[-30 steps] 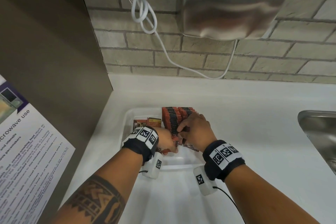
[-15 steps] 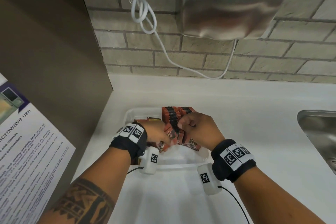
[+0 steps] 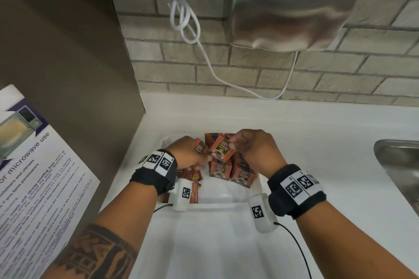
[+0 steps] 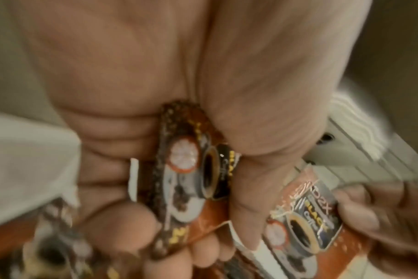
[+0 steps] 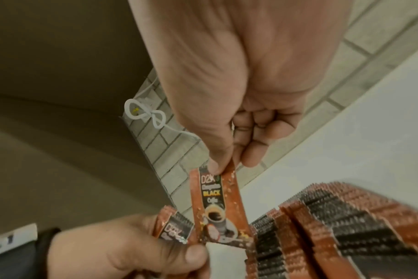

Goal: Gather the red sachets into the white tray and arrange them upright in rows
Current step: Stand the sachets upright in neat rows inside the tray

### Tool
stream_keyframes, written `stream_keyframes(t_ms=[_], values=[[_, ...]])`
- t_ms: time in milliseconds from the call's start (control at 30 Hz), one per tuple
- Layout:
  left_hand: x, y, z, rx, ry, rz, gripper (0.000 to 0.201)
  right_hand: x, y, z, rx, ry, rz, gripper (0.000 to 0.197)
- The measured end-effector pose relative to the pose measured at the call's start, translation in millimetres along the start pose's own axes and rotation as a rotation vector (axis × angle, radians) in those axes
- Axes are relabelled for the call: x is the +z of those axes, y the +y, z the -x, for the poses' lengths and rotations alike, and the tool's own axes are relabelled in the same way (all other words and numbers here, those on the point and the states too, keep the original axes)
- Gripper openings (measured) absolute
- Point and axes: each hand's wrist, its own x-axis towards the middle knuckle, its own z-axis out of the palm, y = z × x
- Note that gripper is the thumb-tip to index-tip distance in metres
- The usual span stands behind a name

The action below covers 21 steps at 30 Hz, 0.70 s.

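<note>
**Red sachets over the white tray**

Paper first, at far left: a microwave-use notice (image 3: pixel 34 165) hangs on the brown panel. Next comes the left hand (image 3: pixel 188 154), fingers curled around a small bundle of red sachets (image 4: pixel 186 181) above the tray's left side, where a few loose sachets (image 3: pixel 192 176) lie flat on the floor of the white tray (image 3: pixel 217 201). At the centre, the right hand (image 3: pixel 256 147) pinches the top edge of a single sachet (image 3: pixel 222 150) between thumb and forefinger, holding it tilted above the tray. Beneath and to its right, rows of upright sachets (image 3: pixel 240 172) stand packed together, filling the tray's right half. A steel sink (image 3: pixel 399 165) sits far right in the white counter.
</note>
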Motion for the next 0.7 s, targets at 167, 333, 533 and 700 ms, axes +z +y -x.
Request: stream_keyframes(t_ms=[167, 333, 533, 700], values=[[-4, 11, 5, -0.233, -0.136, -0.411, 0.019, 7, 1, 3, -0.038, -0.110, 0.201, 0.012], [19, 24, 1, -0.124, -0.261, -0.511, 0.027, 26, 7, 3, -0.034, -0.145, 0.460, 0.011], [42, 23, -16, -0.153, -0.372, -0.529, 0.038, 36, 12, 2, -0.012, -0.185, 0.603, 0.016], [47, 26, -23, -0.174, -0.397, -0.551, 0.034, 41, 19, -2, -0.016, -0.189, 0.608, 0.016]])
